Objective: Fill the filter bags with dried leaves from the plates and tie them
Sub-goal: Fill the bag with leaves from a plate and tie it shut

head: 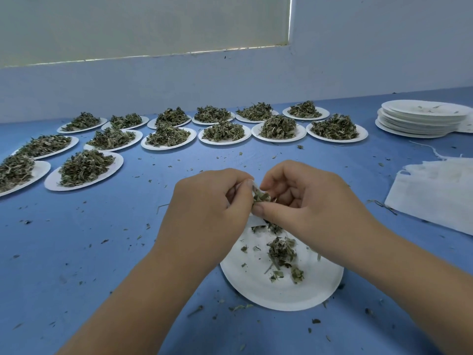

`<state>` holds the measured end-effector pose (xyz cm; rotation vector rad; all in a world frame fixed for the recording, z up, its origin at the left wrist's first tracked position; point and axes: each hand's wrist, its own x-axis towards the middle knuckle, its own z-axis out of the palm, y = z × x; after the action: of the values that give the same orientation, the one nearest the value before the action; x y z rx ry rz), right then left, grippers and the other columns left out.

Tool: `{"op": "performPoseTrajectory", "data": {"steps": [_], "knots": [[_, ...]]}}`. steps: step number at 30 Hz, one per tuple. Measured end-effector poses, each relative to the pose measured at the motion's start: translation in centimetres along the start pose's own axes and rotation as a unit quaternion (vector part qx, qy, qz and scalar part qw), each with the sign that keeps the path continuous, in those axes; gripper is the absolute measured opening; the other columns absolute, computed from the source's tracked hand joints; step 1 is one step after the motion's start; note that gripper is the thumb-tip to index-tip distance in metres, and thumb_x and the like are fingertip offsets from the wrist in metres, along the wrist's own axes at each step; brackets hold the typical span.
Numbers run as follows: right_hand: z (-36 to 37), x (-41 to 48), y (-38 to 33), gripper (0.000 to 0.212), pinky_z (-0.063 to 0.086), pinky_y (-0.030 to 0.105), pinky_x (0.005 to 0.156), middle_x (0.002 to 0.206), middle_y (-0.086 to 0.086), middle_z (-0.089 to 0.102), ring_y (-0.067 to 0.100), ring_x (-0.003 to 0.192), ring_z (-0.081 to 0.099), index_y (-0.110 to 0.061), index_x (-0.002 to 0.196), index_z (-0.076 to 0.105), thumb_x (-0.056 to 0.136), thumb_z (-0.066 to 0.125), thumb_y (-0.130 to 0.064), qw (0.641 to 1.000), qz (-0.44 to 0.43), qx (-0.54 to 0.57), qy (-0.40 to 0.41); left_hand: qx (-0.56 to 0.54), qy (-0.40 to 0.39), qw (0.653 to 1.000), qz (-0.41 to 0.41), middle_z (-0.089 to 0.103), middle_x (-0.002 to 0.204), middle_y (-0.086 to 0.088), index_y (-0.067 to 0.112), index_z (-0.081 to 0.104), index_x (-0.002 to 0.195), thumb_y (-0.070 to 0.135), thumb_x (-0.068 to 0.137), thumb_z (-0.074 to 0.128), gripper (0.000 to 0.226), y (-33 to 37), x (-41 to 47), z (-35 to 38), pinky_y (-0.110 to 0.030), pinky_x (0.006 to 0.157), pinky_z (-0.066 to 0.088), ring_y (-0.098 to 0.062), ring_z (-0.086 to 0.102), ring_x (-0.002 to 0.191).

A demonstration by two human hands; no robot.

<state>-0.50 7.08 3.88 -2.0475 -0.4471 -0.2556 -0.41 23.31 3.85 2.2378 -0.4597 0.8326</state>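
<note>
A white paper plate [258, 285] lies on the blue table right in front of me, with a small remnant of dried leaves [281, 252] on it. Above its far edge my left hand [207, 208] grips a white filter bag [252, 187], mostly hidden by the fingers. My right hand [304, 198] pinches a tuft of dried leaves [261, 197] at the bag's mouth. Both hands touch each other over the plate.
Several plates heaped with dried leaves [222, 131] stand in rows at the back and left. A stack of empty plates [419, 119] sits at the far right. A pile of white filter bags [435, 193] lies at the right. Leaf crumbs litter the table.
</note>
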Motion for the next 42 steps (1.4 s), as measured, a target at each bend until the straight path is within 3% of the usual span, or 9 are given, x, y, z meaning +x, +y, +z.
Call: {"op": "performPoseTrajectory", "data": {"steps": [4, 7, 10, 14, 18, 22, 28, 36, 42], "knots": [[-0.1, -0.2, -0.3, 0.013, 0.045, 0.013, 0.054, 0.068, -0.022, 0.061, 0.000, 0.055, 0.054, -0.034, 0.075, 0.064, 0.073, 0.077, -0.035, 0.999, -0.004, -0.048, 0.012, -0.010, -0.008, 1.000, -0.007, 0.058, 0.054, 0.009, 0.025, 0.075, 0.080, 0.027, 0.082, 0.058, 0.017, 0.2, -0.1, 0.1, -0.013, 0.056, 0.039, -0.006, 0.054, 0.064], [-0.2, -0.1, -0.3, 0.008, 0.040, 0.007, 0.057, 0.070, -0.023, 0.061, -0.004, 0.062, 0.055, -0.036, 0.075, 0.068, 0.077, 0.075, -0.035, 0.997, -0.001, -0.071, 0.009, -0.022, -0.013, 1.000, -0.015, 0.061, 0.068, 0.009, 0.026, 0.074, 0.078, 0.027, 0.082, 0.058, 0.017, 0.2, -0.2, 0.2, -0.017, 0.057, 0.041, -0.007, 0.055, 0.064], [-0.1, 0.0, -0.3, 0.003, 0.037, 0.009, 0.060, 0.073, -0.011, 0.058, -0.001, 0.071, 0.053, -0.036, 0.076, 0.071, 0.078, 0.072, -0.035, 0.993, -0.005, -0.116, 0.001, -0.028, -0.018, 0.999, -0.020, 0.061, 0.068, 0.009, 0.026, 0.074, 0.078, 0.027, 0.081, 0.058, 0.017, 0.4, -0.3, 0.4, -0.021, 0.058, 0.041, -0.008, 0.054, 0.063], [0.4, -0.1, -0.4, 0.008, 0.036, 0.012, 0.062, 0.077, -0.011, 0.056, 0.002, 0.073, 0.052, -0.035, 0.084, 0.071, 0.076, 0.070, -0.032, 0.987, -0.018, -0.157, 0.001, -0.019, -0.032, 0.999, -0.013, 0.059, 0.060, 0.006, 0.026, 0.074, 0.078, 0.025, 0.083, 0.056, 0.019, 0.6, -0.4, 0.5, -0.019, 0.057, 0.040, -0.012, 0.054, 0.065], [0.4, -0.2, -0.5, 0.015, 0.045, 0.012, 0.064, 0.071, -0.016, 0.060, -0.003, 0.069, 0.056, -0.035, 0.082, 0.062, 0.073, 0.073, -0.031, 0.994, -0.017, -0.102, 0.046, -0.026, -0.028, 0.999, -0.018, 0.059, 0.064, 0.008, 0.024, 0.074, 0.077, 0.026, 0.083, 0.056, 0.019, 0.6, -0.2, 0.4, -0.014, 0.054, 0.037, -0.008, 0.051, 0.060], [1.0, -0.3, -0.6, 0.015, 0.046, 0.016, 0.067, 0.068, -0.017, 0.059, -0.004, 0.068, 0.054, -0.031, 0.084, 0.061, 0.076, 0.073, -0.028, 0.990, -0.031, -0.125, 0.059, -0.034, -0.032, 0.999, -0.018, 0.058, 0.063, 0.007, 0.025, 0.074, 0.077, 0.025, 0.083, 0.055, 0.020, 0.9, -0.3, 0.4, -0.014, 0.053, 0.036, -0.008, 0.050, 0.058], [0.2, -0.5, -0.8, 0.020, 0.050, 0.020, 0.068, 0.076, -0.015, 0.061, 0.004, 0.073, 0.061, -0.032, 0.082, 0.061, 0.076, 0.076, -0.021, 0.993, -0.056, -0.080, 0.068, -0.037, -0.015, 0.998, -0.041, 0.055, 0.053, -0.004, 0.019, 0.072, 0.072, 0.029, 0.082, 0.055, 0.022, 0.3, -0.1, 0.4, -0.029, 0.055, 0.040, -0.019, 0.052, 0.060], [0.3, -0.7, -1.0, 0.020, 0.055, 0.023, 0.069, 0.078, -0.012, 0.068, 0.007, 0.072, 0.066, -0.025, 0.081, 0.066, 0.079, 0.073, -0.006, 0.997, -0.069, 0.019, 0.040, -0.028, 0.003, 0.998, -0.059, 0.061, 0.068, 0.011, 0.024, 0.071, 0.069, 0.023, 0.083, 0.064, 0.015, 0.4, -0.1, 0.2, -0.011, 0.058, 0.040, -0.006, 0.055, 0.064], [0.4, -0.7, -1.2, 0.023, 0.056, 0.033, 0.068, 0.072, -0.011, 0.065, 0.012, 0.067, 0.065, -0.024, 0.076, 0.065, 0.078, 0.072, -0.002, 0.996, -0.076, 0.022, 0.040, -0.058, 0.004, 0.994, -0.095, 0.060, 0.062, 0.006, 0.021, 0.069, 0.065, 0.029, 0.078, 0.061, 0.018, 0.9, -0.1, 0.1, -0.015, 0.055, 0.041, -0.009, 0.054, 0.060]]}}
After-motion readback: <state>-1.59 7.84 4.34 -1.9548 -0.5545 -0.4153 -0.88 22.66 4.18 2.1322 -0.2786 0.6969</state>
